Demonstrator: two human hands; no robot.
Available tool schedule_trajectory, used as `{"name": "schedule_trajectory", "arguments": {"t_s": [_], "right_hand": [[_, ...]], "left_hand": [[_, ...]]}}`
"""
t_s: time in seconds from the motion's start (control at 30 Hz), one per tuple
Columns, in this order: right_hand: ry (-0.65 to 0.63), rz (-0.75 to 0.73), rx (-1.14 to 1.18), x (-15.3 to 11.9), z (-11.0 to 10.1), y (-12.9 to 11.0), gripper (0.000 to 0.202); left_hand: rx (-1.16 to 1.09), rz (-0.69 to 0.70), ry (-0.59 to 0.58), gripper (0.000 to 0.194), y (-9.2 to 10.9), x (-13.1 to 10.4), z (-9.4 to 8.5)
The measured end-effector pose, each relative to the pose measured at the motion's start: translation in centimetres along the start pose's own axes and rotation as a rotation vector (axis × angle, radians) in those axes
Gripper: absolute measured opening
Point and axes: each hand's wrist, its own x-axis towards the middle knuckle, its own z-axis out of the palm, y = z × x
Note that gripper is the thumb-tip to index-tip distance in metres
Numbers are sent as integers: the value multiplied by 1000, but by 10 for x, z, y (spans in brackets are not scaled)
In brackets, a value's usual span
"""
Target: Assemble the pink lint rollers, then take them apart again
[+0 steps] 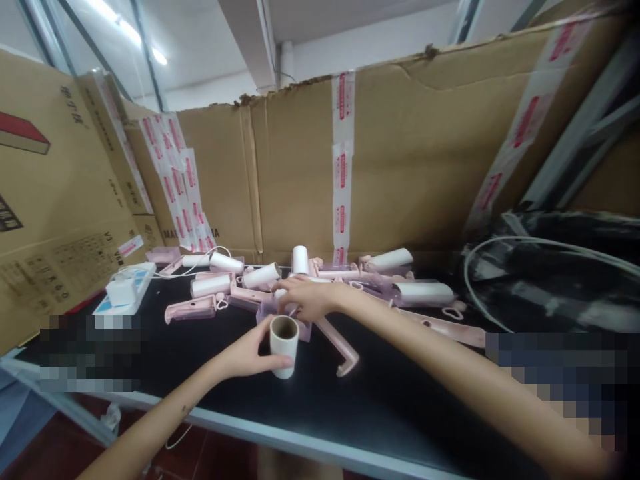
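My left hand (pixel 255 350) is wrapped round a white sticky-paper roll (pixel 284 360), standing upright with its brown cardboard core facing up. Just behind it my right hand (pixel 307 297) reaches down with curled fingers among lint roller parts. What those fingers pinch is hidden. A clear purple cover (pixel 304 331) shows under the right hand, behind the roll. Below the right forearm lies a pink lint roller handle (pixel 340 347), its hooked end toward me.
Several lint rollers with white rolls, such as this one (pixel 425 293), lie along the back of the black tabletop (pixel 240 400). At left sits a power strip (pixel 143 287) with a white plug and cable. Cardboard walls (pixel 295 173) enclose the back. Coiled cable (pixel 470 267) is at right.
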Motion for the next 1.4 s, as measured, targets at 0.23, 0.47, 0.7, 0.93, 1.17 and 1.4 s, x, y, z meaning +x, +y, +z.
{"name": "schedule_trajectory", "arguments": {"t_s": [0.23,0.47,0.7,0.93,1.17,1.4], "right_hand": [[41,-53,-16,23,19,2,27],[105,-107,33,16,26,8,20],[436,43,361,-1,25,14,20],[305,48,700,-19,-6,-8,32],[255,117,896,-20,3,-26,35],[136,179,1304,-16,15,-36,27]], "left_hand": [[98,84,24,57,-4,4,-2],[41,127,85,55,-12,0,6],[56,82,120,57,-10,1,6],[-3,80,141,57,-11,2,7],[-54,56,158,63,-10,2,6],[58,64,131,58,-13,0,6]]}}
